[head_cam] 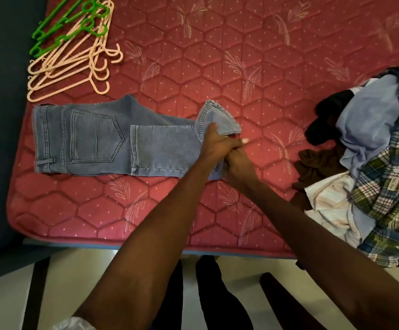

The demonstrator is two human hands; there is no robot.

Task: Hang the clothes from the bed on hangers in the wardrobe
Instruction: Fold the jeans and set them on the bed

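- Two hands meet at the right end of the jeans (pixel 103 139) on the bed (pixel 169 210).
- Left hand (pixel 214 145) pinches the cloth.
- Right hand (pixel 237 163) holds it too.
- Hangers (pixel 74 55) lie far left.
- Clothes pile (pixel 372 151) sits right.

You've got one pair of jeans (pixel 93 136) on the bed (pixel 217 44), and one heap of clothes (pixel 372 163) at your right. Up top left, one stack of hangers: roughly three green hangers (pixel 57 22), and maybe five or six pink hangers (pixel 74 65), too tangled to count exactly.
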